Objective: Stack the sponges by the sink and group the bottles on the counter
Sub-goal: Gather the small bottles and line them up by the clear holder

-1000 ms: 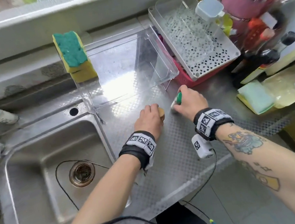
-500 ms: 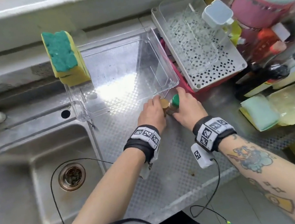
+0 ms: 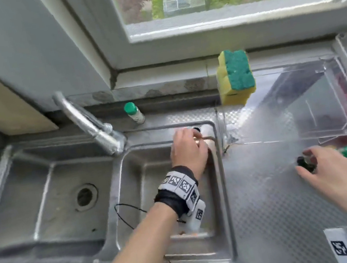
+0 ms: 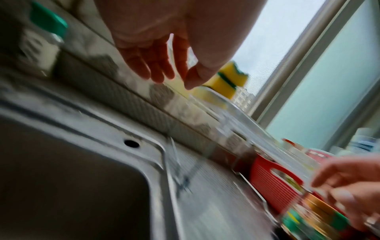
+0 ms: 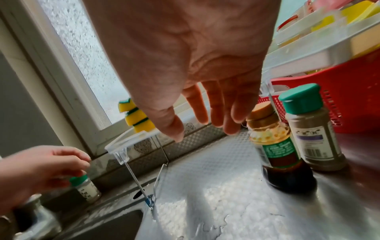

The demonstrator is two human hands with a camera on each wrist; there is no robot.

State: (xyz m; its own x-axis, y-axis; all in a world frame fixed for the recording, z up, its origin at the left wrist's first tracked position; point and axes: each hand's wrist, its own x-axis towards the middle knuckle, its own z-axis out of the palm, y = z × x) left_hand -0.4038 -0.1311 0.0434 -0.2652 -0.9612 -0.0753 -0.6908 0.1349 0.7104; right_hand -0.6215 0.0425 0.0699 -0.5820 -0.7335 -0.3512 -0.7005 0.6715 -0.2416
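Two yellow-and-green sponges [image 3: 235, 77] sit stacked on the clear rack's back left corner. A brown-capped sauce bottle [image 5: 275, 146] and a green-capped spice bottle [image 5: 312, 129] stand side by side on the counter beside the red basket. My right hand [image 5: 197, 129] hovers just left of them, fingers straight, holding nothing. A small green-capped bottle [image 3: 133, 112] stands on the ledge behind the sink, right of the tap. My left hand [image 3: 191, 133] reaches over the sink's back right corner, fingers relaxed and empty, a short way from that bottle [image 5: 84, 186].
A clear rack [image 3: 302, 109] on wire legs covers the counter's back. A red basket [image 5: 349, 91] stands under a white tray at the right. The tap [image 3: 88, 124] rises behind the double sink [image 3: 64, 195]. A cable runs along my left forearm.
Both hands let go of the two bottles they brought together by the rack. My left hand moved left over the sink towards the small green-capped bottle. My view turned left.
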